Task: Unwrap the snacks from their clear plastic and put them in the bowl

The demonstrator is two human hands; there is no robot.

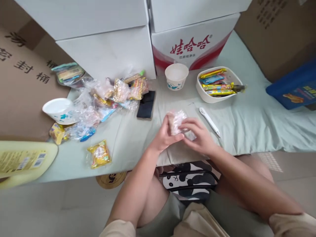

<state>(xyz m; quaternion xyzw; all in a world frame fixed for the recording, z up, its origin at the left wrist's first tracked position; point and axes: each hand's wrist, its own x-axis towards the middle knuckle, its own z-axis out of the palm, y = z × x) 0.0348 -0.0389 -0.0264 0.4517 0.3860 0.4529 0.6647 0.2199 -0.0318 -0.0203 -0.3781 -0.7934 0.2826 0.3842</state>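
So, wrapped pkt (178,122) over creased cloth (249,125); wht boxes (103,52) behind, flr (61,204) below.

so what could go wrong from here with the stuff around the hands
The slim white tool lies close to the right hand, so that hand might knock it. The yellow packet sits near the front edge of the cloth-covered surface and could be brushed off. The clear-wrapped item, held between the left hand's thumb and fingers, might slip if its shiny wrapping is slick.
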